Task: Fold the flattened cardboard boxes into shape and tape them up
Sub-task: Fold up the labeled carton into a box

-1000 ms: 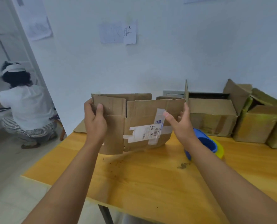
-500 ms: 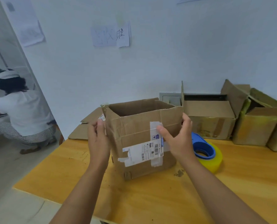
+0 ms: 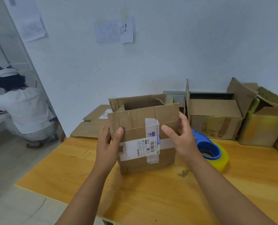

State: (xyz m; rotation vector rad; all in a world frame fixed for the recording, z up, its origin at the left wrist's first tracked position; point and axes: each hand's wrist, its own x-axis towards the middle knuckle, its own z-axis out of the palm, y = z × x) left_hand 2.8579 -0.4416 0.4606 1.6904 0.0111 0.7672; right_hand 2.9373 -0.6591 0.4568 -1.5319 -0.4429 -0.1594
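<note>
The left hand (image 3: 108, 143) and right hand (image 3: 181, 137) are gripping opposite sides of the open-topped cardboard box (image 3: 143, 135), thumbs pressing its front panel. The box is standing upright on the surface (image 3: 151, 192), just beside the tape dispenser (image 3: 211, 150).

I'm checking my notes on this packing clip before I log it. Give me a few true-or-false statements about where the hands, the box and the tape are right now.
1. Both hands hold the brown cardboard box with the white shipping label. True: the left hand and the right hand grip its sides.
2. That box lies flat on the table. False: it stands opened up, with its top flaps raised.
3. The yellow tape roll in the blue dispenser rests on the yellow wooden table. True.
4. The right hand holds the tape dispenser. False: it lies untouched behind that hand.
5. Flattened brown cardboard lies beyond the held box. True.
</note>
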